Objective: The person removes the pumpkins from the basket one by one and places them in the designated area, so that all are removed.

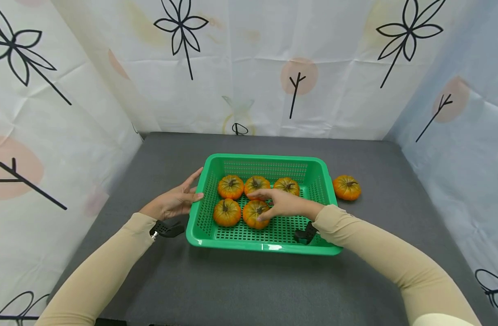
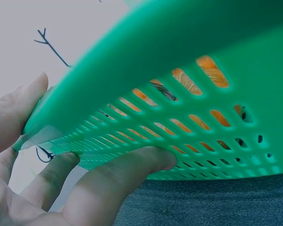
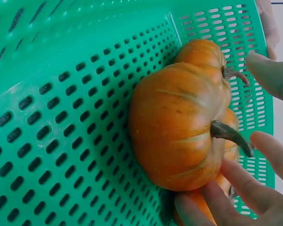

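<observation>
A green perforated plastic basket stands on the table with several small orange pumpkins inside. My left hand grips its left side, the thumb at the rim and other fingers against the outer wall. Inside the basket, my right hand hovers over the front-row pumpkin with fingers spread around its stem. Some fingertips lie close to the pumpkin's side; whether they touch is hard to tell. Left of it sits another pumpkin. Three more, including the back-left pumpkin, form the back row.
One more pumpkin lies on the grey table, just outside the basket's right side. White patterned cloth closes off the back and both sides. A dark wrist device on my right arm hangs over the basket's front right.
</observation>
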Tool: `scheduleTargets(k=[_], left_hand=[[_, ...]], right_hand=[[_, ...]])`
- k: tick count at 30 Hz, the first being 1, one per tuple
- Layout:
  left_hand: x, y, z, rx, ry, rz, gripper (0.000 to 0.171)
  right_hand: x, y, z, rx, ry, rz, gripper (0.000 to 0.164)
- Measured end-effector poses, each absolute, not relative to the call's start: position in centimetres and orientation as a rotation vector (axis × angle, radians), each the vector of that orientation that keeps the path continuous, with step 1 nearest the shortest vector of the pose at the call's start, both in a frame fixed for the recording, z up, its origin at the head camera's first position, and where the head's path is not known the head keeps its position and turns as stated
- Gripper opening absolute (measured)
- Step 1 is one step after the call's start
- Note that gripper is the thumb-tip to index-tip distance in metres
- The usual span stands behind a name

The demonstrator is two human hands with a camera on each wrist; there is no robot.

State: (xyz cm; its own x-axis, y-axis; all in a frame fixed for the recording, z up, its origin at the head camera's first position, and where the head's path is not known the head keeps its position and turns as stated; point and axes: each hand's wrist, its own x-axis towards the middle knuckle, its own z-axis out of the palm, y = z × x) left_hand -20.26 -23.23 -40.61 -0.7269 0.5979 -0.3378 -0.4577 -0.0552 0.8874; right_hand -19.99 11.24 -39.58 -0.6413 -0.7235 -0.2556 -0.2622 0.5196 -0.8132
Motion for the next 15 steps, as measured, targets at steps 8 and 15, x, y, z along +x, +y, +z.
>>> scheduleTargets(k=[8,15], left_hand=[[-20.2,-23.2,-40.4,0.147,1.499,1.862,0.092],[-20.2,-23.2,-40.5,0.147,1.499,1.863,0.093]], right_hand=[[-20.2,11.0,-40.2,-0.813,2.185,-0.973,0.071],[-20.4,11.0,-40.7,-0.839,2.139,-0.987,0.072]])
